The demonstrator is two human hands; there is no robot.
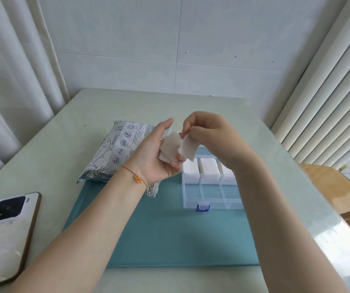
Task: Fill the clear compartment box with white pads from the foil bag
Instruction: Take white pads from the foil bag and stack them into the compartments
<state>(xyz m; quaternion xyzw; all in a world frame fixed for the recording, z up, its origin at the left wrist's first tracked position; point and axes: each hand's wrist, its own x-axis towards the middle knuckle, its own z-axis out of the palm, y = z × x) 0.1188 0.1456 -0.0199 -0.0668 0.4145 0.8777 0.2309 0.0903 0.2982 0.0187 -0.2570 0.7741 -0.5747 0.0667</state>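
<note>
Table (68, 132) beside tiled wall (169, 39).

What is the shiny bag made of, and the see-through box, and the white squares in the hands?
The bag looks like crinkly silver foil: it shines and creases. The box looks like hard clear plastic, since the mat shows through it. The white pads look soft and matte, perhaps cotton or paper; the picture cannot settle which.

Foil bag (114, 151): "Date:" legible at its 3 o'clock edge, "Content" partly legible at 1 o'clock; the small print beside the round icons is unreadable.
</note>
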